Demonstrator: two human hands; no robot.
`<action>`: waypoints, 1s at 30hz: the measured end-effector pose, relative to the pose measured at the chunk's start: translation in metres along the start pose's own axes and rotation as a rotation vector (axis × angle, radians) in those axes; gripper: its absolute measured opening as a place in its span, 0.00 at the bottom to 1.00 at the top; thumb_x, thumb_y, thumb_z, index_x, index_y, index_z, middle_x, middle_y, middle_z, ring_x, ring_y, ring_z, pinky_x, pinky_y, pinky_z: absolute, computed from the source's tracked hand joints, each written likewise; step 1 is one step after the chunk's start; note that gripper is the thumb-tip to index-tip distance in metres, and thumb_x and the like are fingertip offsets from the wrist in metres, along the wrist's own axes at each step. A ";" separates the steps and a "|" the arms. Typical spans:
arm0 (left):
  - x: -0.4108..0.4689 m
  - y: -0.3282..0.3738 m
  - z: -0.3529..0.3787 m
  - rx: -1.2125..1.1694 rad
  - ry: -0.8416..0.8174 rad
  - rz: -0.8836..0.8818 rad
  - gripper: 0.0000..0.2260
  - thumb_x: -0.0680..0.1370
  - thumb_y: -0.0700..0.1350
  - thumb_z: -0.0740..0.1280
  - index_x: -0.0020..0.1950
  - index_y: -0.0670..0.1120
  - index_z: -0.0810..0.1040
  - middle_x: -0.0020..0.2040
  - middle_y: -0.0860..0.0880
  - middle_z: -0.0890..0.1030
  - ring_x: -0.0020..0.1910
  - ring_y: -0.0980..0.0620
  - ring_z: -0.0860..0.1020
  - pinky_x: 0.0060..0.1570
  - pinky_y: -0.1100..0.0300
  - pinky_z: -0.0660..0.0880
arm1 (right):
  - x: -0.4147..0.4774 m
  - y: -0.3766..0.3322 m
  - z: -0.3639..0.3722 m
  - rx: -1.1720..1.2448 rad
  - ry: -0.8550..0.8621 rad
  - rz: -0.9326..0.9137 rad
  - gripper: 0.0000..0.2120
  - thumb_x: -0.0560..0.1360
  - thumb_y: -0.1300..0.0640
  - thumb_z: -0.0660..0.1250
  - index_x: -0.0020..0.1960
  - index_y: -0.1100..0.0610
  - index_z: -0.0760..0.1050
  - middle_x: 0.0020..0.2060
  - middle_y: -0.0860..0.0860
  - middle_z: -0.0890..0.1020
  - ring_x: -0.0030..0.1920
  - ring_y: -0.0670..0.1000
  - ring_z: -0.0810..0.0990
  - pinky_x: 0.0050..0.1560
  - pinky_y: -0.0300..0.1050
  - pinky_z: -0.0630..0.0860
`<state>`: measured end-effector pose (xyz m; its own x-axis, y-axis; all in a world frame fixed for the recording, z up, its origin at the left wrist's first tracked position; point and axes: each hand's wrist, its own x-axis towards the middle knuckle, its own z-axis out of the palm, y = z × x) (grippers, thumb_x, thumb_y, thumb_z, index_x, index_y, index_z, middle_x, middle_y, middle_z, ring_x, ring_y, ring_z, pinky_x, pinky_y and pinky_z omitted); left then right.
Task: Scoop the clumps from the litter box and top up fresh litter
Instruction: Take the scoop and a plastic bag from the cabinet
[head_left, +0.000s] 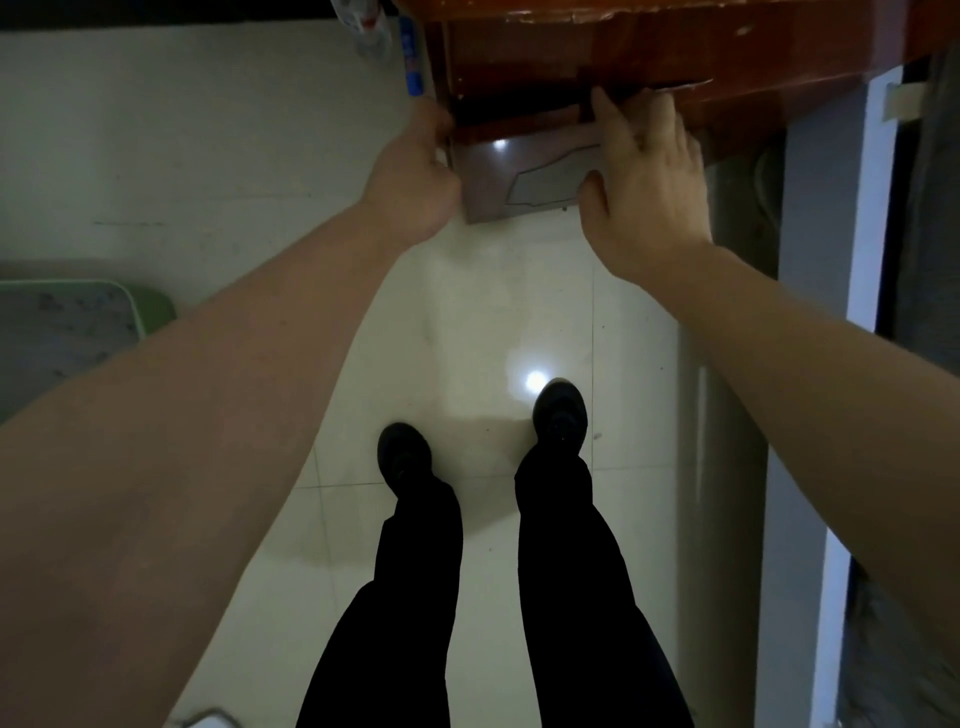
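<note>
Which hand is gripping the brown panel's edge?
The left hand: its fingers curl round the left edge of the brown panel. The right hand only lies against the other side with straight, spread fingers.

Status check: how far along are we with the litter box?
Nothing looks done: the green litter box on the floor shows dark spots. In hand: the left hand grips a brown panel at the wooden cabinet, the right hand rests on it. Left: scooping, topping up.

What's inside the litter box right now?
Grey litter with darker specks lies in the green litter box. The left forearm and the frame edge hide the rest, so clumps or a scoop cannot be confirmed.
</note>
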<state>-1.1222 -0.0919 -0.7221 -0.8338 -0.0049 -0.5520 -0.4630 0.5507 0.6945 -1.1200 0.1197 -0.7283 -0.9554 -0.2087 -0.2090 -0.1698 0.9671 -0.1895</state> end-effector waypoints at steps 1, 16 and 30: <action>-0.004 -0.004 0.001 0.027 -0.003 0.003 0.24 0.69 0.45 0.54 0.64 0.43 0.69 0.49 0.49 0.74 0.49 0.49 0.75 0.48 0.59 0.71 | 0.001 -0.001 -0.002 -0.021 -0.006 -0.005 0.28 0.79 0.50 0.55 0.78 0.54 0.60 0.69 0.61 0.66 0.68 0.62 0.67 0.68 0.57 0.64; -0.006 0.033 -0.001 -0.163 0.011 -0.118 0.27 0.80 0.37 0.59 0.77 0.48 0.57 0.61 0.55 0.70 0.54 0.61 0.72 0.56 0.62 0.72 | -0.059 -0.015 0.008 -0.248 -0.308 0.104 0.27 0.77 0.34 0.50 0.58 0.52 0.76 0.58 0.55 0.78 0.65 0.58 0.69 0.72 0.67 0.51; 0.010 0.003 0.037 -0.182 0.056 -0.166 0.10 0.81 0.33 0.56 0.57 0.47 0.67 0.46 0.50 0.73 0.41 0.58 0.73 0.43 0.69 0.74 | -0.158 0.092 0.024 -0.744 -0.520 0.295 0.30 0.66 0.46 0.71 0.66 0.55 0.75 0.68 0.61 0.68 0.74 0.64 0.57 0.75 0.68 0.47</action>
<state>-1.1206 -0.0592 -0.7422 -0.7547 -0.1323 -0.6426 -0.6375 0.3790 0.6708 -0.9791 0.2383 -0.7354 -0.7876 0.1936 -0.5850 -0.2202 0.7983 0.5606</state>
